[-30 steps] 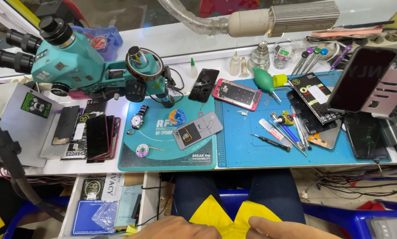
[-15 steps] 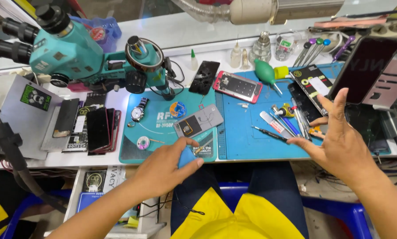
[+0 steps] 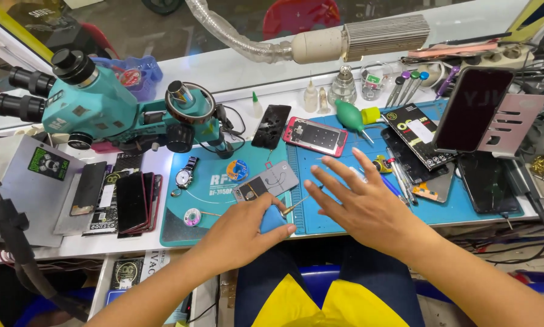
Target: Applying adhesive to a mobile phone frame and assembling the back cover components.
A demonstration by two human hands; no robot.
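Note:
My left hand [image 3: 245,233] reaches over the front edge of the teal work mat [image 3: 181,233] and pinches a small blue piece [image 3: 273,219] between thumb and fingers. Just beyond it lies a grey phone housing [image 3: 266,183]. My right hand [image 3: 363,206] hovers over the blue mat [image 3: 466,209] with its fingers spread and nothing in it. A thin metal tool [image 3: 297,206] lies between the two hands. Farther back are a red phone frame [image 3: 315,136] and a black phone [image 3: 271,126].
A teal microscope [image 3: 102,109] stands at the back left. A wristwatch [image 3: 185,175] and a solder spool [image 3: 192,217] lie on the teal mat. Several phones [image 3: 132,200] are stacked at the left. A phone on a stand [image 3: 472,109], screwdrivers [image 3: 405,88] and bottles [image 3: 343,85] crowd the right and back.
Both hands have come up from my lap over the bench. The left hand has closed on the blue piece at the mat's front edge; the right hand has shifted left over the blue mat.

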